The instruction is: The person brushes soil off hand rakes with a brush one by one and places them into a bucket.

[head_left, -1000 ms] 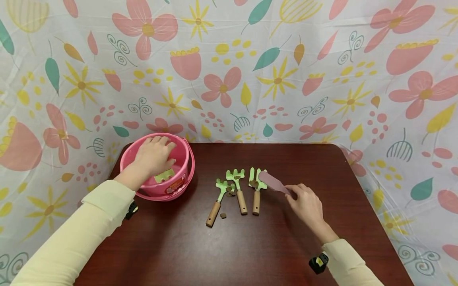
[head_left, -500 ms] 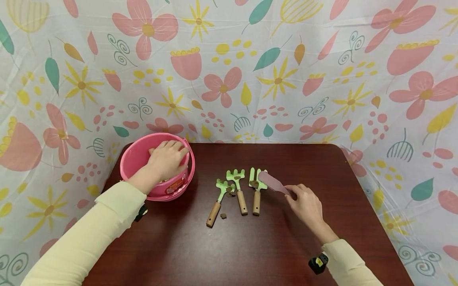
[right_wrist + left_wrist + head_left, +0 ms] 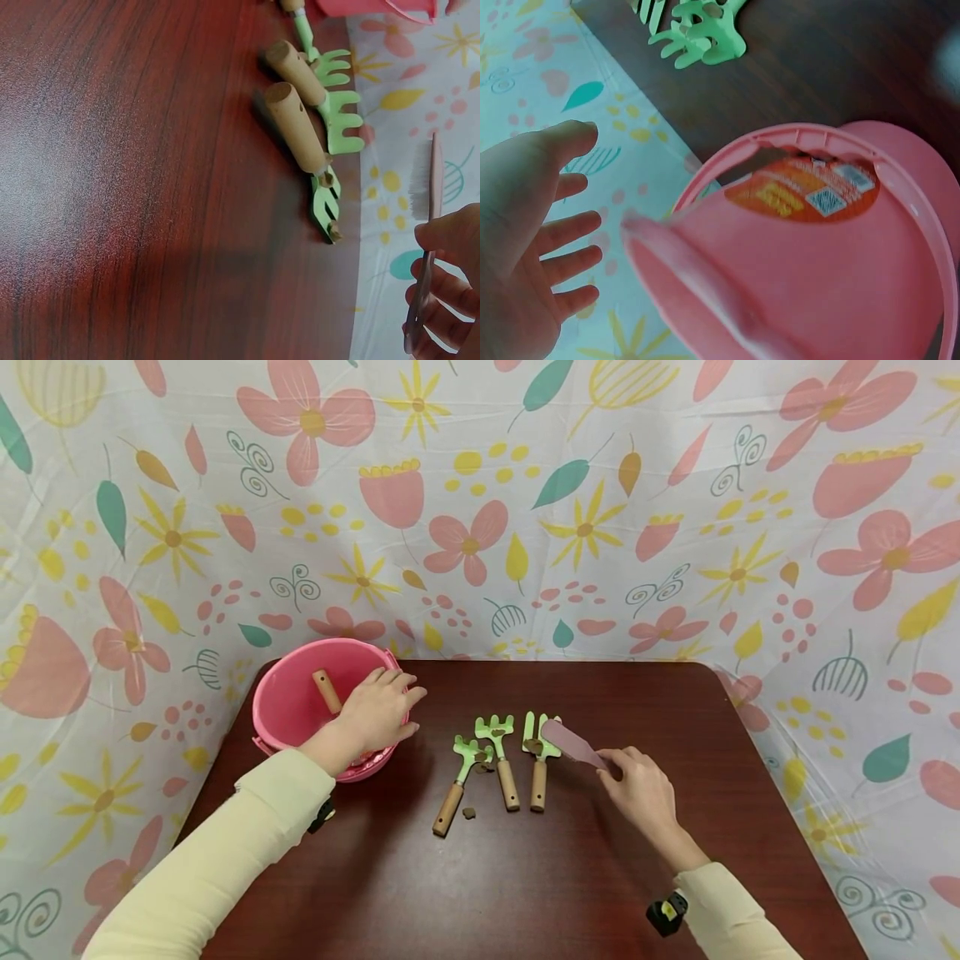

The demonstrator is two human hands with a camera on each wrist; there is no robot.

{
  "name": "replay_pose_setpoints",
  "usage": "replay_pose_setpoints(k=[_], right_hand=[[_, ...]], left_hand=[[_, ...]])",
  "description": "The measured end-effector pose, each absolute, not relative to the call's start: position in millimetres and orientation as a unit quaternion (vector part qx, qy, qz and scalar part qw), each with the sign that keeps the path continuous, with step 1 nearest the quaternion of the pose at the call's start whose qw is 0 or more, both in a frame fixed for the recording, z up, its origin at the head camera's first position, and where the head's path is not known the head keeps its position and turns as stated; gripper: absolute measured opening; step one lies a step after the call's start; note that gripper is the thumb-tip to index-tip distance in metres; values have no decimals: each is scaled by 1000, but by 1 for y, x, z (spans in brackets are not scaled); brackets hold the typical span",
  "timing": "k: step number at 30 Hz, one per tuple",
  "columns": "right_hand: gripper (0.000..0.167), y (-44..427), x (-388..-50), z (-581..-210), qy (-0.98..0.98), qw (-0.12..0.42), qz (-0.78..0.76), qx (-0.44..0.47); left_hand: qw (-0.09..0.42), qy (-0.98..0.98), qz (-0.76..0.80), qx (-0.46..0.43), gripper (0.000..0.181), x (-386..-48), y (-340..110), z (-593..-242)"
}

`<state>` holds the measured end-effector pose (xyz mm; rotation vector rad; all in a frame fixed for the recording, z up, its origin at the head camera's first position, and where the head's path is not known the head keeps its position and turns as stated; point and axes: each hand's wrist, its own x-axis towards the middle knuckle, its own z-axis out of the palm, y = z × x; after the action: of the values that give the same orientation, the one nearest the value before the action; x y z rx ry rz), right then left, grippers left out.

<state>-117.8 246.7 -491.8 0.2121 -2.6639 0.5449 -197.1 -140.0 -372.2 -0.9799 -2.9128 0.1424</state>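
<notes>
My left hand (image 3: pixel 375 708) is over the right rim of the pink bucket (image 3: pixel 288 693), fingers spread and holding nothing; the left wrist view shows the same hand (image 3: pixel 525 247) beside the bucket (image 3: pixel 832 262). A wooden handle (image 3: pixel 327 691) stands inside the bucket. My right hand (image 3: pixel 641 793) grips a pink brush (image 3: pixel 573 745) above the table; in the right wrist view its bristles (image 3: pixel 421 180) show. Three green tools with wooden handles lie mid-table: a left rake (image 3: pixel 448 808), a middle rake (image 3: pixel 508 783) and a right fork (image 3: pixel 538 785), with brown bits on them.
A small brown piece (image 3: pixel 468 813) lies on the dark wooden table (image 3: pixel 525 885) beside the left rake's handle. The flower-patterned cloth (image 3: pixel 480 460) hangs behind the table and along both sides.
My left hand has moved right from inside the bucket to its right rim, and the wooden handle inside has come into view. The right hand and brush have stayed nearly still.
</notes>
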Motion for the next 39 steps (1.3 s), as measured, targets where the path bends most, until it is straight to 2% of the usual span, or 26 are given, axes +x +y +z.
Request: replay_pose_setpoints(k=[24, 39], right_hand=[[26, 245, -118, -493, -956, 206, 196, 73], [26, 244, -116, -494, -957, 202, 196, 65]], left_hand=[[46, -937, -3, -345, 58, -182, -115, -423], [-25, -956, -13, -292, 62, -165, -107, -460]])
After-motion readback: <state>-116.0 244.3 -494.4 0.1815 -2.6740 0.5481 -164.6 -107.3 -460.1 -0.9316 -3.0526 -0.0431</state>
